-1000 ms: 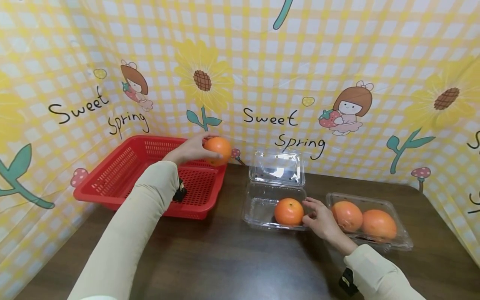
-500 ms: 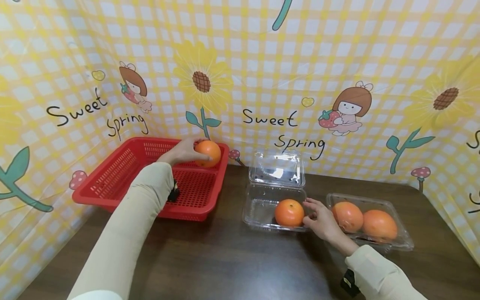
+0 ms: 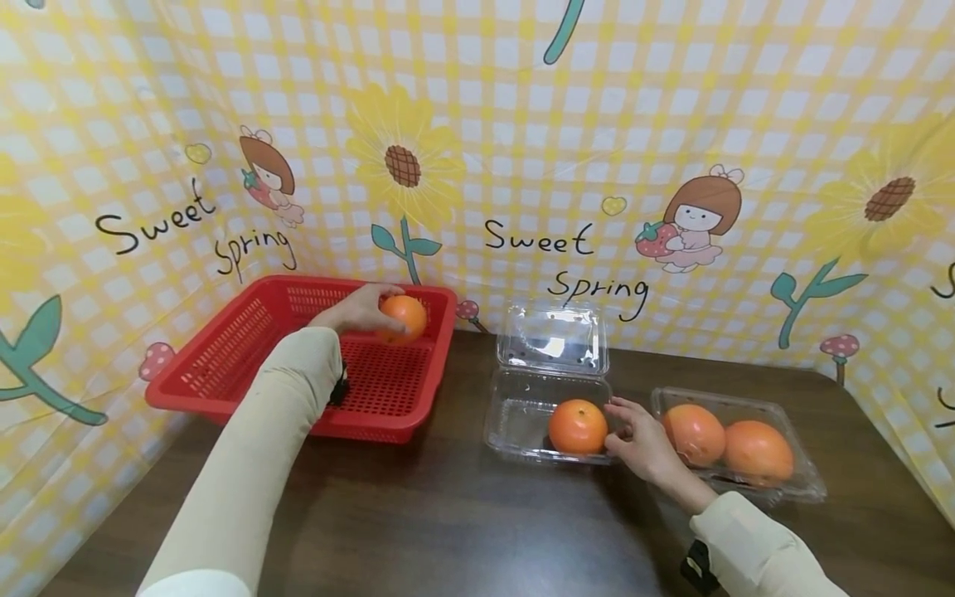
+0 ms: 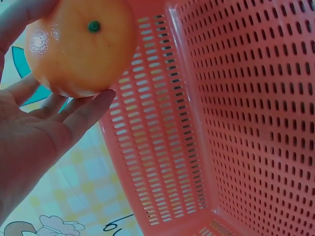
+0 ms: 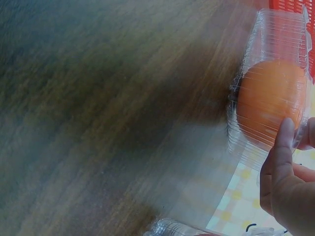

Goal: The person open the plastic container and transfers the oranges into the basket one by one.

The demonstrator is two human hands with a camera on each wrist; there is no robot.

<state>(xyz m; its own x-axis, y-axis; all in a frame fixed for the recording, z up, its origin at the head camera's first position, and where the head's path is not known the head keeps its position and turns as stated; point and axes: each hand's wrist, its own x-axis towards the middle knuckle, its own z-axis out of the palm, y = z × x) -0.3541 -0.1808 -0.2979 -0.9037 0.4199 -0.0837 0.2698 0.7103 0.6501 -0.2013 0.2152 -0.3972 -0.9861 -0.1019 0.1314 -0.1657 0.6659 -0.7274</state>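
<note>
My left hand (image 3: 356, 310) grips an orange (image 3: 405, 318) over the back right part of the red plastic basket (image 3: 391, 381). The left wrist view shows thumb and fingers around that orange (image 4: 81, 49), its green stem spot facing the camera and the slotted basket wall (image 4: 157, 123) beside it. On the table, an open clear plastic clamshell box (image 3: 515, 427) has its lid raised at the back. One orange (image 3: 579, 426) sits in its right half. My right hand (image 3: 645, 448) holds the box's right edge; in the right wrist view a fingertip (image 5: 286, 129) lies against the clear wall.
Right of my right hand, a closed clear clamshell box (image 3: 806, 481) contains two oranges (image 3: 727, 444). A brown wooden table (image 3: 462, 522) carries everything. Yellow checked cloth (image 3: 522, 166) hangs behind and at both sides, close to the basket's back rim.
My left hand has moved left and slightly down with the orange, from the basket's right rim to farther inside it. My right hand keeps its place at the open box.
</note>
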